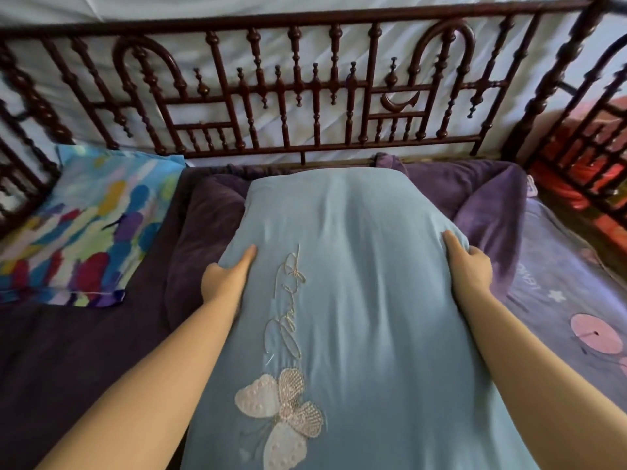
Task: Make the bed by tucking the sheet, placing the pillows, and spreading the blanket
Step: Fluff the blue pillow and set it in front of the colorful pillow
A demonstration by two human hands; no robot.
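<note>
A dark turned-wood headboard (pixel 305 96) of slender beaded spindles and two arches runs across the far side of the bed, with pale, creased white cloth (pixel 339 56) hanging behind it. The mattress wears a lilac printed sheet (pixel 559 283) with pink discs and small stars, showing at the right. A plush, deep purple blanket (pixel 203 215) lies bunched along the headboard and spreads to the left. On its far left rests a flat pillow in a multicoloured brushstroke cover (pixel 88 225). In the middle, a long, plump pale blue pillow (pixel 356 266), smooth-woven and embroidered with a beaded cream butterfly and looping script, lies lengthwise over the purple plush. The left hand (pixel 227 276) grips its left edge, thumb on top, fingers hidden beneath. The right hand (pixel 468 262) clasps the right edge likewise.
</note>
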